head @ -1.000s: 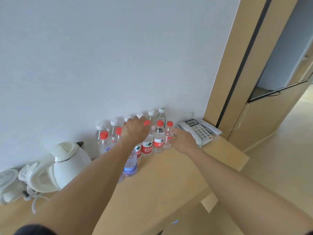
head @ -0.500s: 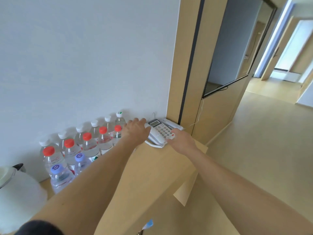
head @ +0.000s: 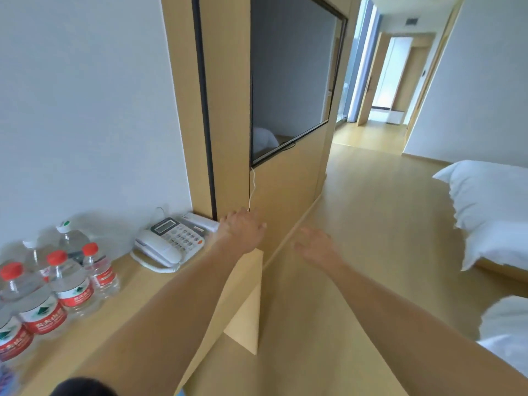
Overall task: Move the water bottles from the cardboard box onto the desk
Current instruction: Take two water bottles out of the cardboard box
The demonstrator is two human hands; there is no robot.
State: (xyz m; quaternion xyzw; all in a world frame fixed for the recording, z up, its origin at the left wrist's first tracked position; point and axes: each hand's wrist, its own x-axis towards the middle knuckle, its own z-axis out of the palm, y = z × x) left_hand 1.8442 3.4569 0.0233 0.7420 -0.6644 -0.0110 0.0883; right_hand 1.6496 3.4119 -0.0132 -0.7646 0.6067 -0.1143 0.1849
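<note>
Several clear water bottles with red or white caps stand upright on the wooden desk at the lower left, against the white wall. My left hand hovers past the desk's right end, fingers spread, holding nothing. My right hand is out over the floor to its right, also open and holding nothing. Both hands are well to the right of the bottles. No cardboard box is in view.
A white desk telephone sits on the desk right of the bottles. A wall-mounted TV hangs on a wooden panel. A bed with white bedding is at the right. Wooden floor leads toward a hallway.
The view has swung right, away from the bottles toward the room. Both hands have left the bottles and the phone and moved right, beyond the desk's end.
</note>
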